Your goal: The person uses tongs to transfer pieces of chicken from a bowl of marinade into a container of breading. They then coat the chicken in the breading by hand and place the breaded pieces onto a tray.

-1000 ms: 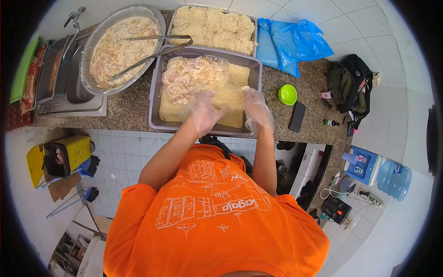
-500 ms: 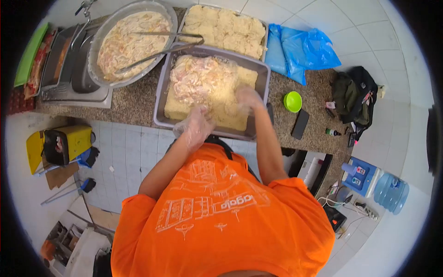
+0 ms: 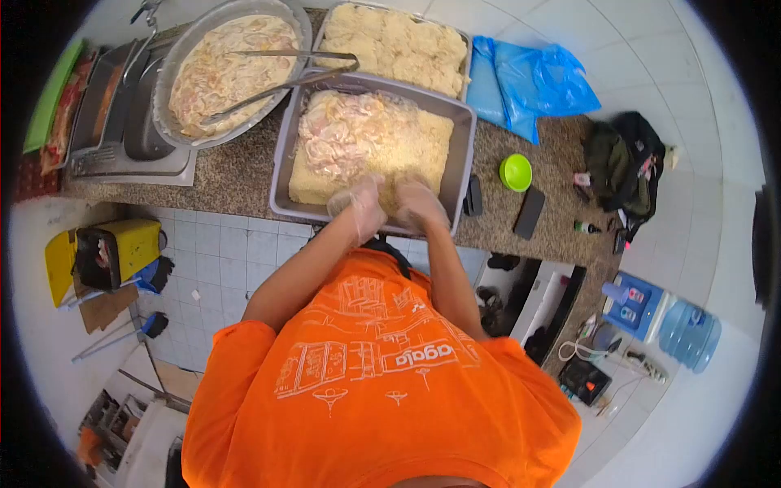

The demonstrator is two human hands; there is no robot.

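1. At the near side of the grey tub (image 3: 464,159), the left hand (image 3: 360,207) and the right hand (image 3: 421,207), both in clear gloves, sit close together, low over the pale crumbs (image 3: 438,150). Their fingers point inward and look bent; I cannot tell whether either grips anything.
2. Just beyond the fingers, a heap of raw meat pieces (image 3: 329,134) lies on the crumbs, mostly toward the tub's left and far side. The step looks like gathering or working loose crumbs beside the heap. From here, I judge that a move calls for cupped hands and light contact, as the meat appears wet and the crumbs loose.
3. To the right of the tub lie a dark object (image 3: 473,196), a green bowl (image 3: 516,172) and a phone (image 3: 529,214).
4. Beyond the tub, tongs (image 3: 281,54) lie across the basin (image 3: 161,102) of wet pieces; a tray (image 3: 468,63) holds crumb-covered pieces, beside blue bags (image 3: 533,81).
5. Against the earlier frame, the right hand has come from the tub's right side toward the middle, and the left has shifted slightly forward, narrowing the gap between them. The tongs look unmoved.
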